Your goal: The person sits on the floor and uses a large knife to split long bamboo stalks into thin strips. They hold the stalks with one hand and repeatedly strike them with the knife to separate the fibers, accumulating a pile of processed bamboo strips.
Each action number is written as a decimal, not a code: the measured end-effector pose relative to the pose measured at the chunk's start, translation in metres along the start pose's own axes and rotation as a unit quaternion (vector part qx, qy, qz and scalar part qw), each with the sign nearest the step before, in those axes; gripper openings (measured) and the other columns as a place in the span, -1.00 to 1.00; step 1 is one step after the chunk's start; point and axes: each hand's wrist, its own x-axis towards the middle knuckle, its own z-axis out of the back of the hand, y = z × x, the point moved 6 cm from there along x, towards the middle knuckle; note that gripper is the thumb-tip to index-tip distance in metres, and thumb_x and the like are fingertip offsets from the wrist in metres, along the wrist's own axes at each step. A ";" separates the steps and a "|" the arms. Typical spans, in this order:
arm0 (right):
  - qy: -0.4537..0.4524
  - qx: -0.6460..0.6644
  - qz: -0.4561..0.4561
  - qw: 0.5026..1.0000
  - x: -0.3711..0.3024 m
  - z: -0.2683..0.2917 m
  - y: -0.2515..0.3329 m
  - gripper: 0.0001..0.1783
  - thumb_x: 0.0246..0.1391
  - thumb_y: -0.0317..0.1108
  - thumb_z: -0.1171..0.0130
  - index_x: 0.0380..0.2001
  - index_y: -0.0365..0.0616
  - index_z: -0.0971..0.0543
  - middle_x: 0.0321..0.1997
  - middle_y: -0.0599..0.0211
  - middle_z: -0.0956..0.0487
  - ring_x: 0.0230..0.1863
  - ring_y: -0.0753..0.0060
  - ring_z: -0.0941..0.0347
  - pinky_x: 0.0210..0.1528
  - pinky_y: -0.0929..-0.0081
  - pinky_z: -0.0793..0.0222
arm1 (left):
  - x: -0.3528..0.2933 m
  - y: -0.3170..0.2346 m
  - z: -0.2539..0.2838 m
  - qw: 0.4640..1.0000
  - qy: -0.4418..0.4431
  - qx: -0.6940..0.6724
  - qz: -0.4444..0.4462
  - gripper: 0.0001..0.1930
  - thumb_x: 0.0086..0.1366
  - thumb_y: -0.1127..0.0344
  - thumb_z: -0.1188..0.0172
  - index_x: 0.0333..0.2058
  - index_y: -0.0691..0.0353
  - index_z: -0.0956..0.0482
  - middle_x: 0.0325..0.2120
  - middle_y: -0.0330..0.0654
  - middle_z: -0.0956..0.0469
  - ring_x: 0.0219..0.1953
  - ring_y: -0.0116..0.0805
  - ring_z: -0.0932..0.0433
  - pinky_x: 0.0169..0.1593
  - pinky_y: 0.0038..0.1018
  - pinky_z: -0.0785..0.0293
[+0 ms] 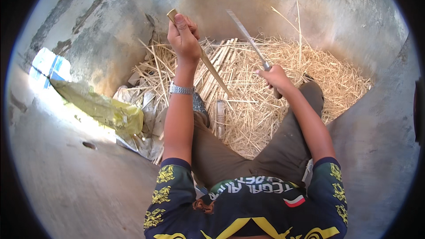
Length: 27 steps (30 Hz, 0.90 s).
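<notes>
Raised in front of me, my left hand (183, 37) is closed round the upper part of a bamboo stick (216, 74). The stick slants down to the right, its lower end over the shavings. My right hand (278, 79) grips the handle of a knife (249, 39) farther right. Its long, narrow blade points up and away to the left, apart from the stick. Below both hands lies a thick heap of pale shavings (248, 121). Several thin split strips (217, 57) are bunched behind the stick, on the left of the heap.
A worn grey wall (318, 4) rises behind the heap. At the left lie a crumpled yellow plastic sheet (126, 117) and a blue-and-white object (51, 66) in bright light. Between my legs is a short wooden piece (220, 119). Thin sticks (299, 35) lean by the wall.
</notes>
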 end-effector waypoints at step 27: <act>0.141 0.185 0.043 0.972 -0.156 -0.186 -0.014 -0.67 0.38 -0.12 -0.13 -0.30 -0.18 -0.45 -0.69 0.50 -0.38 -0.76 0.66 -0.26 -0.68 0.62 -0.21 | -0.002 0.000 0.091 0.990 -0.124 0.054 -0.038 -0.52 0.54 -0.16 0.08 -0.43 0.10 -0.28 -0.65 -0.38 -0.26 -0.68 -0.63 -0.24 -0.63 -0.62 -0.17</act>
